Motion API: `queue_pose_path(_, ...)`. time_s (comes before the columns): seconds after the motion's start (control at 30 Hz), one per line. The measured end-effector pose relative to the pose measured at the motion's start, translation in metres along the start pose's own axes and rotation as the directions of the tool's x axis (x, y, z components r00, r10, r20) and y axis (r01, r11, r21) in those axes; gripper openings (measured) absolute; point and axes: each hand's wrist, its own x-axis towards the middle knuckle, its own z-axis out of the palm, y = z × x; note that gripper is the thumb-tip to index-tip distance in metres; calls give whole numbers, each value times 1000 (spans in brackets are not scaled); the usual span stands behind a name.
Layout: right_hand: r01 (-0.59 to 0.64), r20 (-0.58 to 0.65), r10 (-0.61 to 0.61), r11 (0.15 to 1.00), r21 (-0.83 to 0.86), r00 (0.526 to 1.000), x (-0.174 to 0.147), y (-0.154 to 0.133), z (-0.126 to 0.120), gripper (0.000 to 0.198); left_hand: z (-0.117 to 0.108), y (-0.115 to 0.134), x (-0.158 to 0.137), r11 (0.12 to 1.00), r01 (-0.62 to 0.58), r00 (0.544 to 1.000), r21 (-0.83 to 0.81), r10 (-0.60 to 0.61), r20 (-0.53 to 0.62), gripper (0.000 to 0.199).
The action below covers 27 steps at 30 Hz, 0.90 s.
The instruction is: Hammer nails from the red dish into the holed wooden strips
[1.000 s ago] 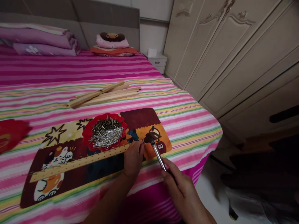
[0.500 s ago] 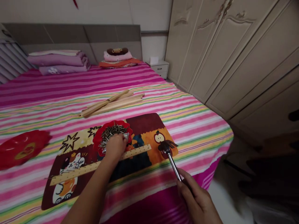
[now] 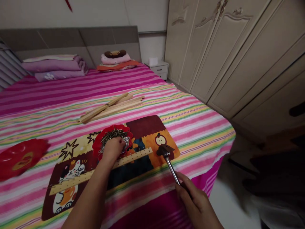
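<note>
My left hand [image 3: 113, 147] reaches into a red scalloped dish [image 3: 95, 147] heaped with metal nails [image 3: 114, 133]. Its fingers are bent together among the nails; whatever is between the fingertips is hidden. In my right hand [image 3: 194, 198] is the shiny metal handle of a hammer [image 3: 172, 168], whose dark head is over the right end of a patterned mat [image 3: 140, 122]. A long wooden strip [image 3: 133, 156] lies across the mat, with a row of nails along it. My left forearm crosses in front of the strip and covers its middle.
Several wooden strips [image 3: 111, 107] are piled farther back on the striped bed cover [image 3: 181, 111]. A red plate [image 3: 21, 157] sits at the left. Folded bedding [image 3: 54, 66] is stacked by the headboard. Wardrobe doors [image 3: 214, 54] stand along the right.
The view has shifted slightly, so most things appear a little farther left. My left hand stays in the dish of nails and my right hand keeps its hold on the hammer.
</note>
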Motion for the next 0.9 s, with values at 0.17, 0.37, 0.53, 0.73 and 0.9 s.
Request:
queue_pose_path(0.17, 32, 39, -31, 999, -21, 999, -2, 9, -3, 45, -4, -11, -5, 933, 94, 995, -347, -98, 5, 19)
queue_pose_path(0.37, 37, 43, -33, 995, -88, 999, -5, 19, -4, 47, -6, -18, -14, 513, 131, 974, -848, -225, 14, 31)
queue_pose_path(0.53, 54, 45, -49, 993, -104, 998, -6, 24, -1, 46, -9, -21, -23, 249, 120, 963, -961, -265, 51, 35)
queue_pose_path(0.73, 45, -35, -45, 999, -20, 998, -8, 18, 6, 43, -6, -27, -27, 151, 116, 945, -982, -322, 62, 27)
queue_pose_path(0.9, 64, -67, -63, 998, 4, 996, -7, 15, 8, 41, -7, -29, -29, 139, 100, 937, -985, -346, 46, 22)
